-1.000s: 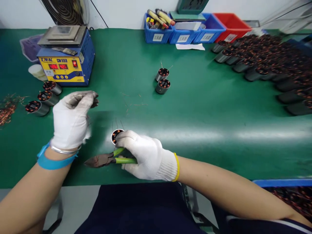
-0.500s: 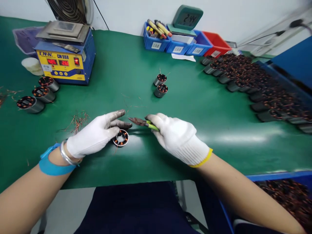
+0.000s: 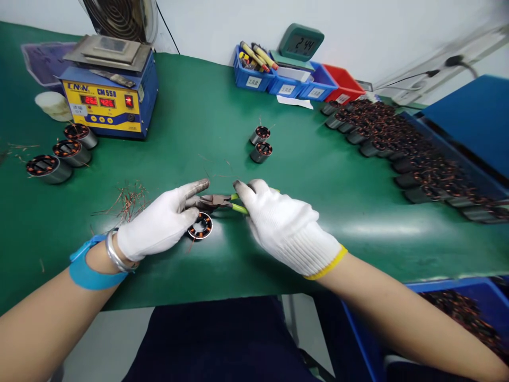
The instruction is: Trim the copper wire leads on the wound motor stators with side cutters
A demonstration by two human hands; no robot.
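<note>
My left hand (image 3: 165,220), in a white glove with dark-stained fingertips, grips a motor stator (image 3: 201,226) by its left and far side. The stator is a metal ring with copper windings, its open end facing up, and a thin wire hangs from its near side. My right hand (image 3: 280,225), gloved in white with a yellow cuff, is closed around green-handled pliers (image 3: 214,201). The jaws point left, just beyond the stator's far rim and by my left fingers; their tips are partly hidden, so I cannot tell whether they hold a wire.
Wire clippings (image 3: 131,201) lie left of my left hand. Two stators (image 3: 261,152) stand ahead, several more (image 3: 50,168) near a blue-yellow soldering pot (image 3: 103,109). Rows of stators (image 3: 413,154) fill the right side. Blue tool bins (image 3: 254,79) and a clock (image 3: 301,41) are at the back.
The pliers have moved left, bringing their jaws beside my left fingers and the stator's far rim. My left hand keeps its hold on the stator. The camera view has shifted slightly.
</note>
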